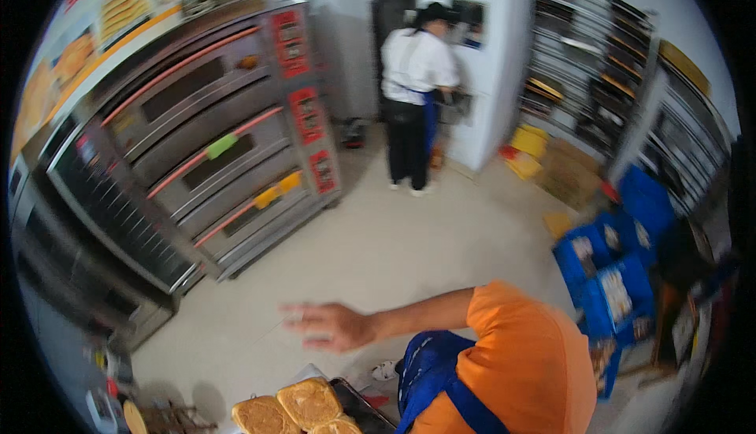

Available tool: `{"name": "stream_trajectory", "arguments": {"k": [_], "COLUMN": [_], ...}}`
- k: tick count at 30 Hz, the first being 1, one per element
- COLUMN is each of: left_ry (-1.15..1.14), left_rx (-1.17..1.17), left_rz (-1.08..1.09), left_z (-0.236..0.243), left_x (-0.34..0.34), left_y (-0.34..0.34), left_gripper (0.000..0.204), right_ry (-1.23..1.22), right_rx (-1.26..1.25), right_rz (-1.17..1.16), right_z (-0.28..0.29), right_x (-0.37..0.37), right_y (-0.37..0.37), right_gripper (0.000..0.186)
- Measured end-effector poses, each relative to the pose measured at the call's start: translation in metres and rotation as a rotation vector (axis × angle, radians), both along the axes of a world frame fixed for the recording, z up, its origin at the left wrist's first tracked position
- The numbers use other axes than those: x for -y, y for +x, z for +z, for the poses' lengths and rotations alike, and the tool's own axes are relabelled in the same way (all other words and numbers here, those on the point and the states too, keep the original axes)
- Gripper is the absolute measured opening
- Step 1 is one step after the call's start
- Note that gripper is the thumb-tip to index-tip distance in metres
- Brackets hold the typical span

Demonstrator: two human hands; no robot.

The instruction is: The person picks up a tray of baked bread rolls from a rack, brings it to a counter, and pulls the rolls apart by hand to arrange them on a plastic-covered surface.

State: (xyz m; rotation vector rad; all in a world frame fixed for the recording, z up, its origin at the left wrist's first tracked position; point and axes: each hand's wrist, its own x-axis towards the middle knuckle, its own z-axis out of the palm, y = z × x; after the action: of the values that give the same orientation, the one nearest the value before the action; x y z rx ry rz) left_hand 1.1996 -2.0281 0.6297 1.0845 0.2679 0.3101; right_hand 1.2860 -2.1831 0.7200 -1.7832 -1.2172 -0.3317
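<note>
A person in an orange shirt is stretching an arm out to the left, the hand blurred, fingers spread, holding nothing, hovering above golden bread loaves on the near tray.

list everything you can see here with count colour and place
golden-brown square bread loaves: three, bottom edge left of centre, on a dark baking tray
steel deck oven with red-trimmed door handles: one, three doors stacked, along the left
green and yellow cloths on the oven handles: one green on the middle door, one yellow on the lowest
tall metal tray racks: several, grey, along the right wall
blue boxes: a stack, right side on the floor
yellow crates: about two, by the white wall at the back
person in white top and blue apron: one, standing at the back, facing away
person in orange shirt and blue apron: one, bottom centre, bent over, one blurred hand stretched out above the floor
own hands: not in view
</note>
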Motion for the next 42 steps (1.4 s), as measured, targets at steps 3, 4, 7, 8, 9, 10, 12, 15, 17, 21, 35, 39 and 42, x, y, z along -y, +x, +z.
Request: {"name": "stream_trajectory", "arguments": {"k": [3,4,7,8,9,10,12,15,17,21,35,39,42], "left_ry": [-0.031,-0.061,-0.059,-0.059,-0.056,-0.055,-0.044,-0.025,-0.015,-0.007,0.007,-0.009,-0.025], "left_rx": [-0.004,-0.001,-0.013,-0.032,-0.042,-0.048,-0.057,-0.075,-0.091,-0.121,-0.204,-0.210,-0.212], "left_rz": [-0.221,-0.266,-0.427,-0.484,-0.538,-0.581,-0.660,-0.748,-0.780,-0.812,-0.781,-0.755,-0.739], "left_z": [-0.010,-0.014,-0.009,-0.007,-0.002,-0.003,0.002,0.004,0.007,0.011,0.005,0.000,-0.003], "left_x": [0.039,0.050,0.098,0.116,0.135,0.148,0.175,0.205,0.219,0.242,0.259,0.257,0.256], "left_y": [0.011,0.010,0.018,0.021,0.024,0.022,0.023,0.026,0.029,0.038,0.051,0.049,0.048], "left_gripper": [0.104,0.104,0.103,0.103,0.103,0.103,0.103,0.103,0.102,0.102,0.101,0.100,0.100], "right_ry": [0.059,0.051,-0.103,-0.161,-0.175,-0.217,-0.241,-0.183,-0.224,-0.205,-0.161,-0.221,-0.082], "right_rx": [0.085,0.113,0.312,0.358,0.546,0.775,1.048,1.298,1.346,1.263,1.136,1.110,1.046], "right_rz": [-0.481,-0.591,-0.940,-1.041,-1.062,-1.083,-1.181,-1.254,-1.318,-1.465,-1.565,-1.622,-1.752], "right_z": [0.009,0.014,0.075,0.100,0.126,0.146,0.183,0.215,0.223,0.213,0.163,0.161,0.164], "right_x": [0.112,0.137,0.241,0.270,0.300,0.322,0.365,0.410,0.431,0.456,0.504,0.498,0.495], "right_y": [-0.023,-0.046,-0.083,-0.092,-0.101,-0.115,-0.142,-0.181,-0.203,-0.229,-0.202,-0.198,-0.196], "right_gripper": [0.064,0.066,0.070,0.070,0.070,0.070,0.069,0.069,0.069,0.070,0.074,0.069,0.065]}}
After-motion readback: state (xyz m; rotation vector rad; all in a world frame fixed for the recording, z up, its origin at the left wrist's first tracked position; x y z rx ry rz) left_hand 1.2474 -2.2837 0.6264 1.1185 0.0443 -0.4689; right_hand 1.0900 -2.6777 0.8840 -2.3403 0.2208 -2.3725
